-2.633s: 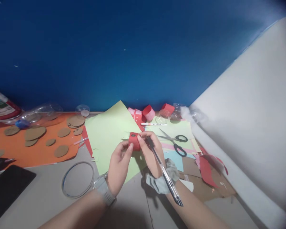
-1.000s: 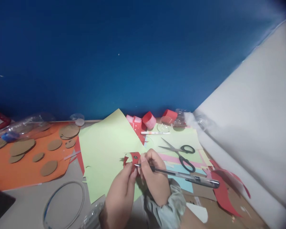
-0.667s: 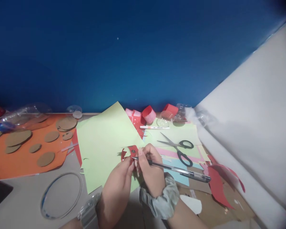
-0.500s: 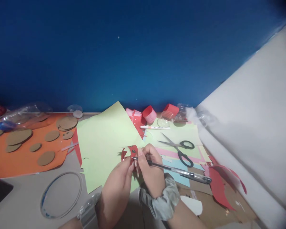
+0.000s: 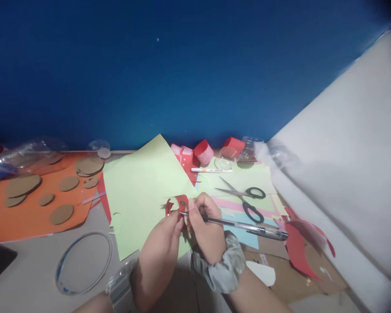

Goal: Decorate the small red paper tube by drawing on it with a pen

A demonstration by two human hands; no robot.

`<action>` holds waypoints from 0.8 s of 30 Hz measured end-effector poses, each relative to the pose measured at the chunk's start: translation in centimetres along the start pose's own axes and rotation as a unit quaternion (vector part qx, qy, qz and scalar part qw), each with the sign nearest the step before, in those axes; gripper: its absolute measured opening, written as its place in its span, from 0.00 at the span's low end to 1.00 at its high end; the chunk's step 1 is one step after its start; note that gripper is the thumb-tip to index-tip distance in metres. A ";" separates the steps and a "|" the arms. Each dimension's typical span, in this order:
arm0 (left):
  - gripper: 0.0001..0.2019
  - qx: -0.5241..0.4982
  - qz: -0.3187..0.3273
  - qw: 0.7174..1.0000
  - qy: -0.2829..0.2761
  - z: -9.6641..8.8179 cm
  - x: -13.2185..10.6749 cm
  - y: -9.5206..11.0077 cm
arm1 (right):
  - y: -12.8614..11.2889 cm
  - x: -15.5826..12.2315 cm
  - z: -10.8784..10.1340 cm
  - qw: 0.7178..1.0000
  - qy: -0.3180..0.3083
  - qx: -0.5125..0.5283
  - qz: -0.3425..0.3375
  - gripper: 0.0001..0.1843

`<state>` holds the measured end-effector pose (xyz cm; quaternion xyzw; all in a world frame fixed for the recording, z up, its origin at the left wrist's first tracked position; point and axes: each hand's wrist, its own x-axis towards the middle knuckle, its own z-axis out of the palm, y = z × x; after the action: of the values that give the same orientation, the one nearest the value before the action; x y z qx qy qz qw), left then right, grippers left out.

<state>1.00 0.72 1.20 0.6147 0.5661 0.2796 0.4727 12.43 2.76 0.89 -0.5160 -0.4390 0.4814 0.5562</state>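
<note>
My left hand (image 5: 159, 256) pinches a small red paper ring (image 5: 180, 204) with black dots on it, holding it above a light green sheet (image 5: 140, 191). A watch sits on that wrist. My right hand (image 5: 205, 228) grips a clear ballpoint pen (image 5: 244, 227). Its tip points left and touches the red ring, and its barrel runs out to the right. A grey scrunchie (image 5: 222, 269) is around my right wrist.
Black-handled scissors (image 5: 247, 201) lie open on pastel sheets to the right. Red paper rolls (image 5: 203, 152), a white marker (image 5: 210, 170) and clear plastic pieces sit by the blue wall. An orange sheet (image 5: 26, 217) carries several cardboard discs. A clear ring (image 5: 83, 263) lies left; red scraps (image 5: 296, 250) right.
The pen has swung from pointing toward me to lying sideways with its tip on the red ring. The ring looks flatter and more open. Both hands stay close together.
</note>
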 end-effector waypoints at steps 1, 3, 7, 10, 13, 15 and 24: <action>0.15 0.001 -0.001 1.000 0.002 0.0 0.0 0.0 | 0.0 0.0 0.0 1.000 0.000 -0.001 0.000 0.18; 0.14 0.003 0.001 1.000 0.005 0.1 0.0 -0.1 | 0.1 0.0 -0.1 1.000 -0.002 -0.008 -0.002 0.18; 0.13 0.002 0.012 1.000 0.001 0.1 0.1 0.0 | 0.2 0.1 -0.2 1.000 -0.011 -0.004 -0.004 0.18; 0.13 0.002 0.013 1.000 0.002 0.1 0.1 0.1 | 0.2 0.1 -0.3 1.000 -0.007 -0.009 -0.011 0.18; 0.13 -0.003 0.011 1.000 0.003 0.0 0.0 0.2 | 0.2 0.0 -0.3 1.000 -0.009 -0.018 -0.015 0.18; 0.12 -0.001 0.012 1.000 0.003 0.0 0.0 0.2 | 0.2 0.0 -0.3 1.000 -0.012 -0.023 -0.015 0.18; 0.12 0.034 0.042 0.998 0.030 0.3 0.0 -0.5 | 0.0 0.0 0.0 1.000 0.007 0.010 -0.003 0.17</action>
<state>1.04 0.58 0.68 0.6450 0.5630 0.2982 0.4219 12.44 2.71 0.93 -0.5125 -0.4313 0.4808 0.5658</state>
